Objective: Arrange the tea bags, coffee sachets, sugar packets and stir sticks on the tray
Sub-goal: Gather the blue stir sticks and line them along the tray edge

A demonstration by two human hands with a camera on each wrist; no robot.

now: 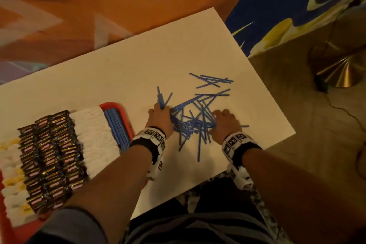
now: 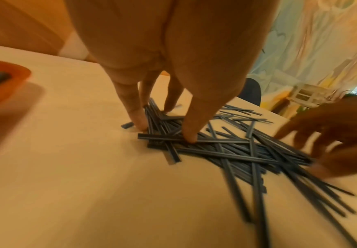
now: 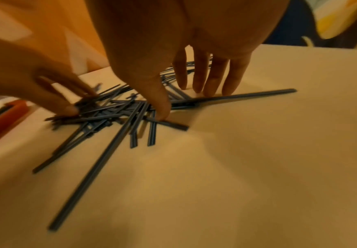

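1. We're looking down on a white table [image 1: 138, 61]; a loose heap of blue stir sticks [image 1: 195, 119] lies criss-crossed near its front edge, and a smaller scatter [image 1: 213, 81] sits apart, farther back.
2. The left hand [image 1: 160, 119] is planted on the heap's left side; from the left wrist view its fingers [image 2: 135, 107] reach down nearly straight, tips pressing on the sticks and the tabletop; a few sticks [image 1: 161, 97] poke up past the knuckles in the head view, but we can't tell whether anything is actually pinched there.
3. The right hand [image 1: 224, 120] is down on the heap's right side; the right wrist view shows its fingers [image 3: 215, 78] extended with tips on the table behind one long stick, thumb pressing a stick end; it grips nothing that we can see.
4. The wrist pictures are smeared by motion blur; the opposite hand is just a dark shape in each.
5. The red tray [image 1: 122, 113] sits at the left, cut off by the frame edge and partly covered by the left forearm; we see a neat band of blue sticks [image 1: 116, 128] against its right rim, then a white row of packets [image 1: 95, 138], then dark sachets [image 1: 51, 156], then white and yellow packets [image 1: 10, 166] at the far left; their print is too blurred to read.
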